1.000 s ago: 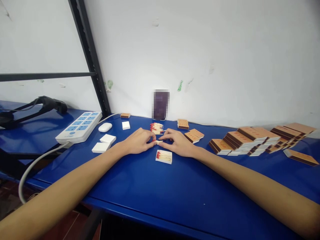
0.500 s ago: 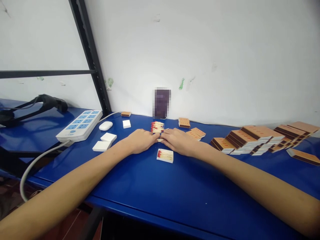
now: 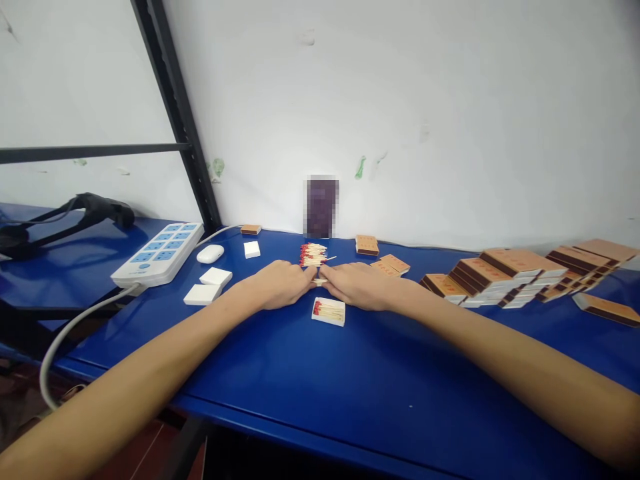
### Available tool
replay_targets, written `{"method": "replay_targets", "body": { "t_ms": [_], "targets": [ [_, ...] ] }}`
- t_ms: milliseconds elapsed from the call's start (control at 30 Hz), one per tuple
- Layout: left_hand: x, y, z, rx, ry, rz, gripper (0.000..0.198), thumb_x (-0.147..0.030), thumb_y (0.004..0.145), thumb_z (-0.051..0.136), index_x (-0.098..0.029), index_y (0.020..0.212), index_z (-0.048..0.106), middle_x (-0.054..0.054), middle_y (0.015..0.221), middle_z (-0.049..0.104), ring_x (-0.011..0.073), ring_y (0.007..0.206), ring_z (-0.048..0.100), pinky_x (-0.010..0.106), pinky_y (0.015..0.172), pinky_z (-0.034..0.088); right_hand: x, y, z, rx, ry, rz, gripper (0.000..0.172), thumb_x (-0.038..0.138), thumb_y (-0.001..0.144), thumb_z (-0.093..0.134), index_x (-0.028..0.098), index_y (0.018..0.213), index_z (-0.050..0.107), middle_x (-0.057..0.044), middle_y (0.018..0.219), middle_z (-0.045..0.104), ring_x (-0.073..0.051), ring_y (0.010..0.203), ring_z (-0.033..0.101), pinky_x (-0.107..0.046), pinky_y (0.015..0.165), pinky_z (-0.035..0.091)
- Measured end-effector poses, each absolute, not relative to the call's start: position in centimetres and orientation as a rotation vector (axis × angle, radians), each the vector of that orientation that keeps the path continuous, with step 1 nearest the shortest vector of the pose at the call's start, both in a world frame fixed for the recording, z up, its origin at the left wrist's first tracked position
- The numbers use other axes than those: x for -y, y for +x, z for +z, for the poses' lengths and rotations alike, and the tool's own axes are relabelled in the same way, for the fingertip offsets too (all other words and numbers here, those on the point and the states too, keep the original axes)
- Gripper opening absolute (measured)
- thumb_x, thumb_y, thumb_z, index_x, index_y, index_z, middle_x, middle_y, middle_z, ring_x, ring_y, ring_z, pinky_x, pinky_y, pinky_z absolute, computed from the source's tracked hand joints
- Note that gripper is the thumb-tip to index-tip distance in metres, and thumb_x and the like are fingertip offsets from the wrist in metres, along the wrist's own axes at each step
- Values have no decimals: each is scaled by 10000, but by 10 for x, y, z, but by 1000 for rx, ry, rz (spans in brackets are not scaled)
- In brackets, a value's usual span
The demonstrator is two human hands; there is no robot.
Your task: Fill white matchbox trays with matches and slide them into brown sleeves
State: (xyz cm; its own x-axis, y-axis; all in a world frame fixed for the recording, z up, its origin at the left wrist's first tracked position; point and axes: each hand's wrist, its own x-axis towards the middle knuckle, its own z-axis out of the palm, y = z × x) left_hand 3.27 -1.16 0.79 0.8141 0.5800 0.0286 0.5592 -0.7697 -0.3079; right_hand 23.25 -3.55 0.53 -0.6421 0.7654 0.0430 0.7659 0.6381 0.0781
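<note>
My left hand (image 3: 285, 285) and my right hand (image 3: 354, 285) meet at the middle of the blue table, fingers curled in. Pale matchsticks (image 3: 319, 283) show between their fingertips, pinched from both sides; the match heads there are hidden by the fingers. Just beyond the hands lies a pile of red-headed matches (image 3: 313, 255), one stick jutting out to the right. Nearer to me sits a white matchbox tray (image 3: 329, 322), partly filled with matches, heads to the left.
Stacked matchboxes (image 3: 510, 270) stand at the right, with loose matchbox covers (image 3: 390, 265) behind my right hand. On the left are white trays (image 3: 203, 294), a white rounded case (image 3: 210, 254) and a power strip (image 3: 159, 255). A blurred dark panel (image 3: 321, 207) leans against the wall.
My right hand's fingers have drawn in slightly, uncovering the stick that juts from the pile. Both hands stay at the matchsticks between them. The whole view has shifted a little.
</note>
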Motion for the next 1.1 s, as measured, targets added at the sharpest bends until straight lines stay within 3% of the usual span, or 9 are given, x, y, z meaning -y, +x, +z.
{"method": "replay_targets", "body": {
  "t_ms": [233,367,633,833,1100],
  "targets": [
    [30,29,26,860,-3007,-119,401,-452,1008,227,-171,956,508,38,690,587,171,564,534,307,577,363,59,245,46,2802,-1401,147,270,371,947,414,208,751,503,-37,711,587,-133,533,472,-286,497,285],
    [40,28,25,714,-3170,-133,355,-426,1002,284,-191,886,522,16,686,567,163,620,508,305,632,371,77,239,56,2843,-1468,331,283,347,900,501,210,652,493,-4,556,504,-119,453,391,-293,481,267],
    [35,21,21,725,-3273,-279,226,-372,912,442,-198,938,585,-12,748,574,135,658,502,288,700,395,79,230,49,2858,-1495,448,234,265,893,480,204,672,529,-8,615,565,-117,486,451,-278,465,267],
    [35,18,23,725,-3241,-341,373,-428,778,619,-204,1071,567,25,954,593,181,856,545,331,829,421,79,231,52,2802,-1403,555,164,245,854,507,208,737,616,7,591,586,-117,481,462,-278,467,274],
    [34,19,16,743,-3215,-294,386,-519,792,631,-207,1019,654,40,940,631,207,881,581,345,833,413,73,232,50,2775,-1332,480,174,183,805,509,209,744,670,17,619,643,-115,526,523,-257,518,348]
  ]
}}
